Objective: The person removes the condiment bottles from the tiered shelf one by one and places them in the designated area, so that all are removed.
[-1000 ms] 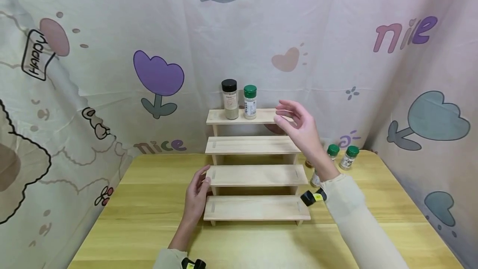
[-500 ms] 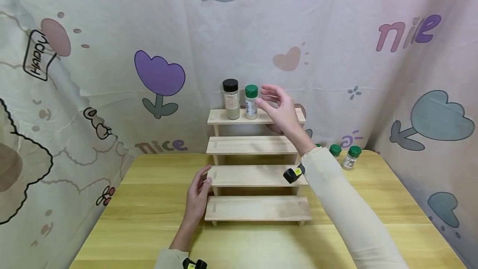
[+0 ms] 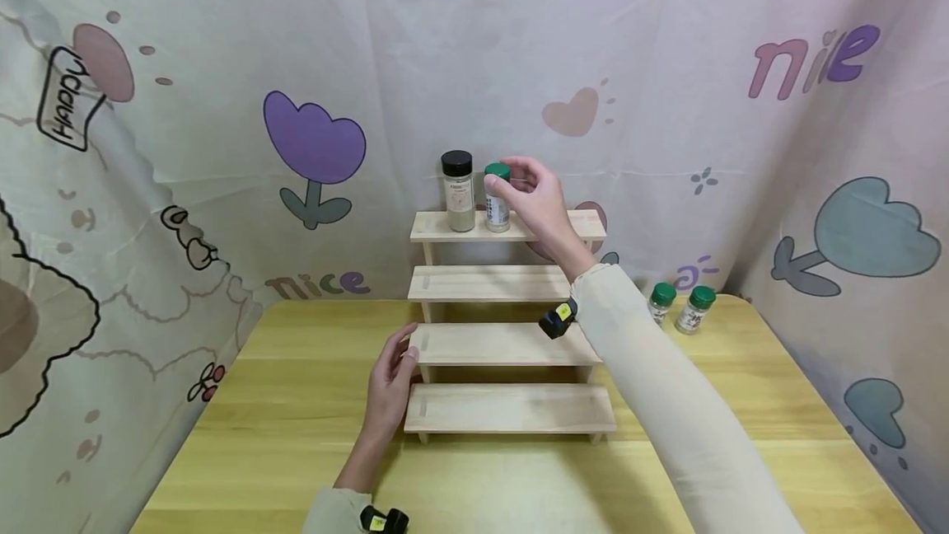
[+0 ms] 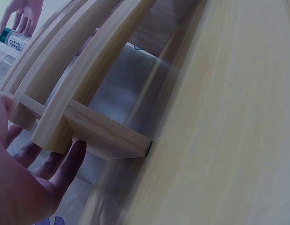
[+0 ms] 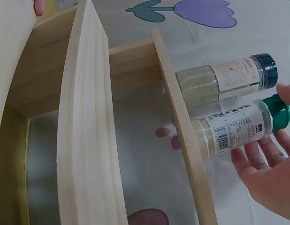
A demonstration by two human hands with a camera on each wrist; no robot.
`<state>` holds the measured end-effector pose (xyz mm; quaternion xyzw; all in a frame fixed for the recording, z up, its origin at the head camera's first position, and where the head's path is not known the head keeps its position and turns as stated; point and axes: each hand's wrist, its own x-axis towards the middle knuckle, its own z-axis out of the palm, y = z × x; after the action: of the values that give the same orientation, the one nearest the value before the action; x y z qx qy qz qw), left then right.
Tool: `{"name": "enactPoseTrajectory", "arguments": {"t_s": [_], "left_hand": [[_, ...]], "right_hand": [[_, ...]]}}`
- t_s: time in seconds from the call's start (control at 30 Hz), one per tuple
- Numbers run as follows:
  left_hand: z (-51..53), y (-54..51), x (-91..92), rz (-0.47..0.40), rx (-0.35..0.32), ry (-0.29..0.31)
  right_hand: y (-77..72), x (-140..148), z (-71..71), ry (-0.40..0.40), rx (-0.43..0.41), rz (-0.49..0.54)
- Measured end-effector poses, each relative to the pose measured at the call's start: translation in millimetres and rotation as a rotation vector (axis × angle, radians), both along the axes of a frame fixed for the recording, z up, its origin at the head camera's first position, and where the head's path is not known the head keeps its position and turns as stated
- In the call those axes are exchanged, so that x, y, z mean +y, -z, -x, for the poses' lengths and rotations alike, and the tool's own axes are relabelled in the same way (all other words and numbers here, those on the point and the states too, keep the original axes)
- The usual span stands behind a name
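A tiered wooden shelf (image 3: 511,342) stands on the table. On its top tier a black-capped spice jar (image 3: 460,196) is upright, with a green-capped spice jar (image 3: 497,211) just to its right. My right hand (image 3: 541,200) has thumb and fingers around the green cap; in the right wrist view the thumb (image 5: 286,93) lies on one side of it and fingers curl on the other. The jar's base meets the board. At the shelf's left side, my left hand (image 3: 389,386) grips the end of a lower tier, its fingers (image 4: 74,159) around the board's edge.
Two more green-capped jars (image 3: 662,303) (image 3: 694,310) stand on the table (image 3: 741,402) right of the shelf, partly behind my right sleeve (image 3: 652,361). A printed cloth (image 3: 630,48) hangs behind and at both sides.
My right hand has moved left along the top tier, from beside the green-capped spice jar to its cap. The left hand has stayed on the shelf.
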<state>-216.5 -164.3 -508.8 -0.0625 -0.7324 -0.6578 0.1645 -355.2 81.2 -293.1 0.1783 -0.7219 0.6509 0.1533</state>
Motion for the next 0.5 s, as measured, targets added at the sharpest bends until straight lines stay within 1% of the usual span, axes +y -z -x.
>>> {"name": "enactPoseTrajectory", "arguments": {"t_s": [0.13,0.37,0.5], "left_hand": [[-0.2,-2.0,-0.3,-0.003,0.007,0.006],[1.5,-0.4,-0.8,-0.006,0.011,0.009],[2.7,0.1,-0.4,-0.011,0.01,0.007]], "right_hand": [[-2.6,-2.7,1.4,0.013,0.0,0.012],[-3.3,-0.2,2.9,0.02,0.001,-0.001],[-5.5,4.7,-1.5,0.017,0.019,-0.019]]}}
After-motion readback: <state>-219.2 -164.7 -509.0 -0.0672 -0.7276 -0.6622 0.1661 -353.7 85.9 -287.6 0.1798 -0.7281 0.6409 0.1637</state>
